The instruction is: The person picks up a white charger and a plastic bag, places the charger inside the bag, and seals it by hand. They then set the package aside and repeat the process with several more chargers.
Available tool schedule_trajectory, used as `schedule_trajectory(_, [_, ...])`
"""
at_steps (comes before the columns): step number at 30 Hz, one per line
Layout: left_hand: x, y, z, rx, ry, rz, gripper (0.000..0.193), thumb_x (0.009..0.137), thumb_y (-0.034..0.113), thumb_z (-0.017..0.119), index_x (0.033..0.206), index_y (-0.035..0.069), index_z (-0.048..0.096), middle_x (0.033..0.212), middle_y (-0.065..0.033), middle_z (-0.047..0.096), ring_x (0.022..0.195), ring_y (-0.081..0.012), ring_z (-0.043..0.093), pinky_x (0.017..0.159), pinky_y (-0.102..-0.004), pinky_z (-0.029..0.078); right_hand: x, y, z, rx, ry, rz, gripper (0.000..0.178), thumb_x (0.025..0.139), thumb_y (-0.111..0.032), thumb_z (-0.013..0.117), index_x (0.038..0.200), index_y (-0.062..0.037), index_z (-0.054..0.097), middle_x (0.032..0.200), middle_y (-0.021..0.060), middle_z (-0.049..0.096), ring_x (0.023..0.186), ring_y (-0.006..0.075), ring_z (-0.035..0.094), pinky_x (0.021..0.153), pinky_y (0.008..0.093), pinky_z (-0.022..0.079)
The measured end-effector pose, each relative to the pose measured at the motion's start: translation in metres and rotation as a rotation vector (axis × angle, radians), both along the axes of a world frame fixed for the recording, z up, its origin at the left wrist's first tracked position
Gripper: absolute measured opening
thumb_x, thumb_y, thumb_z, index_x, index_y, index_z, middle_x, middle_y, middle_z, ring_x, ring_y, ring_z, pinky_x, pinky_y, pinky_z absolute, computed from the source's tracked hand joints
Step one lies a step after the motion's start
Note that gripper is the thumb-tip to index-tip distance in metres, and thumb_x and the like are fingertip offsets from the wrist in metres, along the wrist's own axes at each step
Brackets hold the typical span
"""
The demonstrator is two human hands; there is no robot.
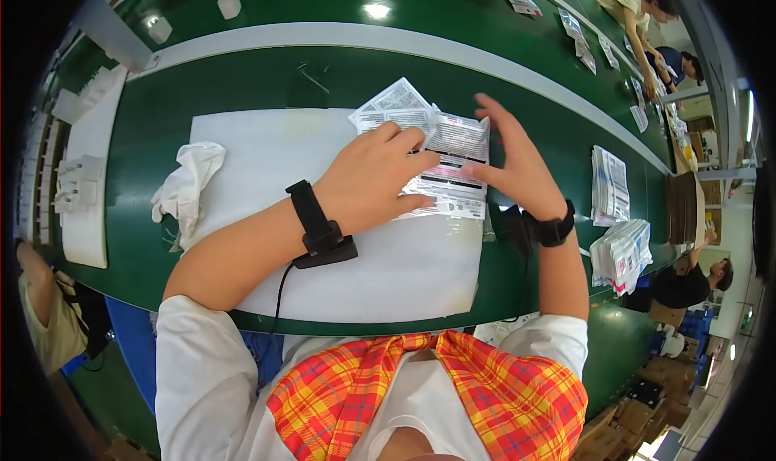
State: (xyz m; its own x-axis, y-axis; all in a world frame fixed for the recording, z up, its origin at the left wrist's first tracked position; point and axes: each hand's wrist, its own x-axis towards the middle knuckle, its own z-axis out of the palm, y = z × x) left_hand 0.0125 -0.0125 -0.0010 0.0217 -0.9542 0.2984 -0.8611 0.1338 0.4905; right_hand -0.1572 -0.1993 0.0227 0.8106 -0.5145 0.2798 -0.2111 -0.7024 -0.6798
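A printed, shiny plastic packet (pixel 461 138) lies on the white sheet (pixel 267 275) in front of me. A folded printed leaflet (pixel 396 101) sits at the packet's upper left, overlapping its edge. My left hand (pixel 376 174) rests over the left part of both, thumb and fingers apart; its curled fingertips partly hide the print. At the packet's right edge is my right hand (pixel 521 166), fingers spread, the thumb close to or touching the packet. I cannot tell whether the leaflet is inside or on top of the packet.
A crumpled white cloth glove (pixel 190 182) lies at the sheet's left edge. Stacks of printed packets (pixel 621 255) stand on the right of the green table (pixel 153 109). Beyond a pale rail (pixel 323 34) runs a green belt (pixel 453 12) with packets. Other people work at the far right.
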Motion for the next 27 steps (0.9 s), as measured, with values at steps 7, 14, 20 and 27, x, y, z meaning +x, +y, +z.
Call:
schedule_trajectory(7, [0.014,-0.01,-0.01,-0.179,0.018,0.095,0.027,0.081,0.005,0.062,0.108,0.004,0.063,0.102,-0.0106,0.06,0.093,-0.0296,0.056,0.084,-0.0382,0.048,0.073,-0.131,0.047,0.178,0.588,0.159,0.057,0.075,-0.028,0.079,0.121,-0.0027,0.058,0.101,0.0027,0.061,0.093,0.0114,0.056,0.085,0.0285,0.045])
schedule_trajectory(14, [0.018,-0.019,-0.023,-0.133,0.079,0.034,0.037,0.079,-0.001,0.055,0.116,0.001,0.061,0.108,-0.0133,0.061,0.099,-0.0313,0.056,0.088,-0.0399,0.048,0.116,-0.178,-0.01,0.135,0.034,-0.453,0.046,0.088,-0.037,0.064,0.117,-0.0004,0.059,0.1,0.0096,0.065,0.093,0.0191,0.061,0.084,0.0292,0.047])
schedule_trajectory(20, [0.022,-0.011,-0.02,-0.071,0.198,0.113,0.042,0.081,-0.002,0.051,0.123,0.001,0.058,0.114,-0.0156,0.061,0.106,-0.0342,0.055,0.092,-0.0415,0.046,0.073,0.005,0.027,-0.067,0.384,0.478,0.015,0.079,-0.011,0.063,0.09,-0.0002,0.063,0.089,0.0158,0.062,0.084,0.03,0.061,0.079,0.0354,0.05])
schedule_trajectory(27, [0.028,-0.024,-0.024,0.003,0.346,0.054,0.04,0.084,-0.002,0.049,0.123,0.003,0.059,0.116,-0.0166,0.062,0.11,-0.0364,0.055,0.095,-0.042,0.046,0.052,0.043,0.0,-0.475,0.181,0.556,0.018,0.076,-0.009,0.059,0.094,-0.0043,0.062,0.087,0.0142,0.062,0.089,0.0341,0.061,0.075,0.044,0.049])
